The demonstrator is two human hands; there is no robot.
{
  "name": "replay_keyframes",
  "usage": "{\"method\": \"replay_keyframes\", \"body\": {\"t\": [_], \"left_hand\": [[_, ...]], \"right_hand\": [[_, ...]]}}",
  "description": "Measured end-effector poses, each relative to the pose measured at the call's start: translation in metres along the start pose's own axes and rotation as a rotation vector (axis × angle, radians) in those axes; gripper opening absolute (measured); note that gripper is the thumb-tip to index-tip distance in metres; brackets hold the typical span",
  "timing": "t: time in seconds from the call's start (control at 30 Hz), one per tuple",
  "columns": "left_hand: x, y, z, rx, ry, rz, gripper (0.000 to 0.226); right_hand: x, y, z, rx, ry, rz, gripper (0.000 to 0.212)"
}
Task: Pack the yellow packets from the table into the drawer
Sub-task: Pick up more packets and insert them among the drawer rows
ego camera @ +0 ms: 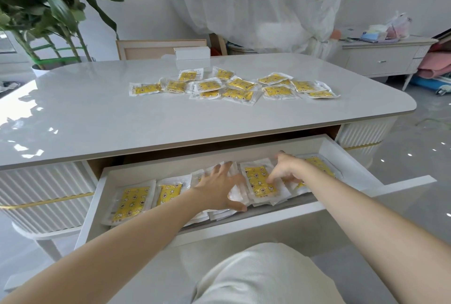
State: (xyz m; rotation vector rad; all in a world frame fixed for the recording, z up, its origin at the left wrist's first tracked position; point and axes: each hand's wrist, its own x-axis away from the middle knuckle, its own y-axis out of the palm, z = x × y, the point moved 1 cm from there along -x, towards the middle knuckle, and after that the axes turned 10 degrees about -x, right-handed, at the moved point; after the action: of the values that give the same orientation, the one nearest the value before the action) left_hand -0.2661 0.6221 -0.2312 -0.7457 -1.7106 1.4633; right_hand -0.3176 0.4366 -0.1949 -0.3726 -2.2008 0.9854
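Several yellow packets [234, 85] in clear wrappers lie scattered on the far half of the white table [97, 113]. Below the table's near edge the white drawer [353, 164] stands pulled out, with a row of yellow packets [133, 202] laid flat inside. My left hand [219, 189] rests spread on the packets in the drawer's middle, fingers apart. My right hand [285, 169] presses its fingertips on a yellow packet [258, 181] right of centre; more packets lie under and behind it.
A small white box [192, 53] sits at the table's far edge, with a chair back [146, 48] behind it. A potted plant [48, 10] stands at the back left. A white sideboard [380, 59] is at the right. My knee [263, 277] is below the drawer front.
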Motion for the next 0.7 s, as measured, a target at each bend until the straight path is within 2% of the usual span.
{"method": "replay_keyframes", "body": {"t": [0.07,0.17,0.2,0.33,0.57,0.7], "left_hand": [[-0.002,-0.006,0.006,-0.048,-0.013,0.067,0.084],[-0.012,-0.013,0.020,-0.036,0.038,0.066,0.089],[-0.017,-0.014,0.026,-0.065,0.063,0.031,0.089],[-0.034,-0.013,0.048,-0.157,0.099,-0.094,0.087],[-0.041,-0.022,0.050,-0.142,0.083,-0.106,0.085],[-0.040,-0.015,0.042,-0.184,0.103,-0.099,0.077]], "right_hand": [[0.002,-0.001,0.001,0.023,0.048,0.002,0.081],[0.001,-0.005,0.003,0.082,0.064,0.024,0.017],[0.000,-0.006,0.004,0.089,0.065,0.041,0.010],[-0.007,-0.007,0.013,0.003,0.110,0.011,0.017],[-0.012,-0.006,0.017,0.034,0.137,0.032,0.015],[-0.009,-0.017,0.020,0.018,0.092,0.137,0.013]]}}
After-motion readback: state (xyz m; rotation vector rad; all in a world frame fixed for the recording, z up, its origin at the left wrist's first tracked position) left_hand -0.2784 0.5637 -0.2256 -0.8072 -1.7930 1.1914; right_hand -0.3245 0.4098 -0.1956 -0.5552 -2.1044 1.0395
